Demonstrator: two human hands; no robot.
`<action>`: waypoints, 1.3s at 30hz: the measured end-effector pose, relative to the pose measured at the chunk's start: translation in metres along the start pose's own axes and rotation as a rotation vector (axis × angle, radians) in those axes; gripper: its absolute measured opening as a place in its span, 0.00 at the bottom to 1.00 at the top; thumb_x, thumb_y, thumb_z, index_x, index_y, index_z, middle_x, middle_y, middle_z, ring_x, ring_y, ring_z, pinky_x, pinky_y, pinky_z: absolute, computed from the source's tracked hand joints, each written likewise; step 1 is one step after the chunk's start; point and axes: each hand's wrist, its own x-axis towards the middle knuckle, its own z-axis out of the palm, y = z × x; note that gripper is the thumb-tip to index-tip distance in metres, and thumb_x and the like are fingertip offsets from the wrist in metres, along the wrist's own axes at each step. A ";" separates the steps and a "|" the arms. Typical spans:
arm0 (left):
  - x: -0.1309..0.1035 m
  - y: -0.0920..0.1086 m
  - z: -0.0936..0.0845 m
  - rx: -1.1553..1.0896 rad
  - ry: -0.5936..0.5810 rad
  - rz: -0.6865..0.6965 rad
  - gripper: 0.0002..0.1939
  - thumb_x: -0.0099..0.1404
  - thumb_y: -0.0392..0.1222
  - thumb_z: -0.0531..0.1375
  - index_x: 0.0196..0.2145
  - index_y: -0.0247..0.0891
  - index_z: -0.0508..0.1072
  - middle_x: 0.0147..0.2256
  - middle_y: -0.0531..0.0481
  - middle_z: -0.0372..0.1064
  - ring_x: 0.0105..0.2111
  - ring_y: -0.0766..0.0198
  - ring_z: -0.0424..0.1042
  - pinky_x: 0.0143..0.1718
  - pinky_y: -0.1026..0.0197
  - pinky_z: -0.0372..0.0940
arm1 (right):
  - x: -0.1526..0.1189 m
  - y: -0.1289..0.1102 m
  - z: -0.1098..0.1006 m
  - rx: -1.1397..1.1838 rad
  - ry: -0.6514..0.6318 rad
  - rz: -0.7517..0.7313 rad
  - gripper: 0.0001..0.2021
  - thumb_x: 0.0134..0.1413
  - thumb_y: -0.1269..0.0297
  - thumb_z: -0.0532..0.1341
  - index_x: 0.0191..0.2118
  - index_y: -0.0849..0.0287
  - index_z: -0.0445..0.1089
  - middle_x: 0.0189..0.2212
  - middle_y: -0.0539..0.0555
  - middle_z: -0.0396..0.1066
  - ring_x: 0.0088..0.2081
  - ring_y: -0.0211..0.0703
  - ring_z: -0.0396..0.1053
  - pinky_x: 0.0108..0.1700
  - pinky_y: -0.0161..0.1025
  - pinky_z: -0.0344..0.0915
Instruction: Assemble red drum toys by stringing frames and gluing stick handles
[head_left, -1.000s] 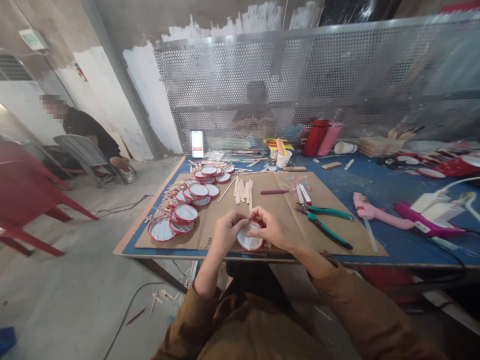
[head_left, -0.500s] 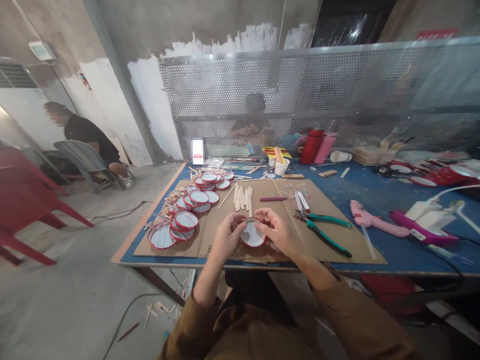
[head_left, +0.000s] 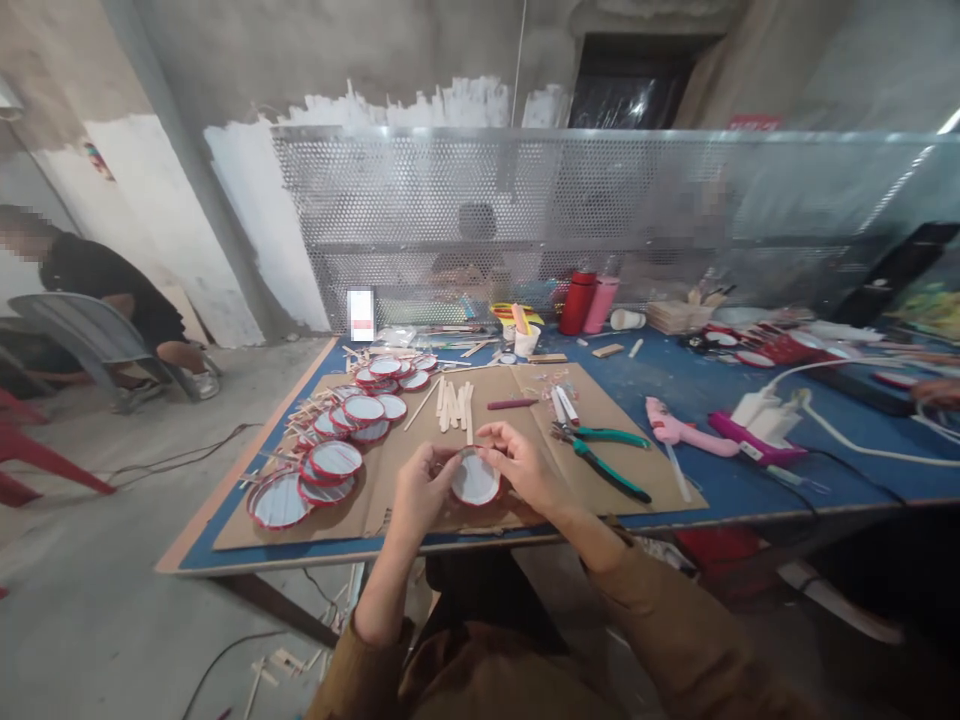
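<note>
Between my two hands is a round white disc with a red rim, held near the front edge of the cardboard sheet. My left hand grips its left side, thumb on the face. My right hand grips the upper right side, thumb also on the face. A wooden stick reaches up from the disc's top. Just beyond lie several loose wooden sticks. Left of my hands are piled several similar red-rimmed discs with sticks.
Right of my hands lie green-handled pliers, markers, a maroon pen, a pink glue gun and a purple power strip. Bottles and a cup stand behind. A person sits at left; another hand shows far right.
The view has turned to the right, so the table's things appear further left and a hand at the far right has come into view. Both hands keep hold of the disc.
</note>
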 end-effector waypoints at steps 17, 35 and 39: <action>0.007 -0.002 0.000 -0.053 -0.034 -0.039 0.16 0.61 0.51 0.55 0.40 0.37 0.66 0.33 0.50 0.69 0.25 0.68 0.68 0.20 0.67 0.64 | -0.004 0.009 0.007 -0.313 0.191 -0.165 0.09 0.56 0.58 0.56 0.36 0.57 0.66 0.31 0.52 0.72 0.34 0.41 0.70 0.37 0.37 0.64; 0.015 -0.009 -0.001 0.239 -0.152 0.031 0.15 0.56 0.48 0.58 0.37 0.35 0.72 0.32 0.47 0.73 0.32 0.61 0.70 0.34 0.62 0.62 | -0.024 0.000 -0.029 -0.719 0.049 -0.234 0.07 0.57 0.66 0.55 0.32 0.57 0.69 0.29 0.51 0.72 0.32 0.39 0.67 0.35 0.34 0.59; 0.017 -0.018 -0.002 0.209 -0.151 0.029 0.15 0.56 0.50 0.58 0.35 0.35 0.71 0.30 0.49 0.72 0.30 0.63 0.69 0.30 0.64 0.61 | -0.022 -0.020 -0.071 -0.914 0.029 -0.156 0.09 0.56 0.66 0.54 0.29 0.57 0.69 0.29 0.51 0.73 0.32 0.40 0.68 0.34 0.34 0.58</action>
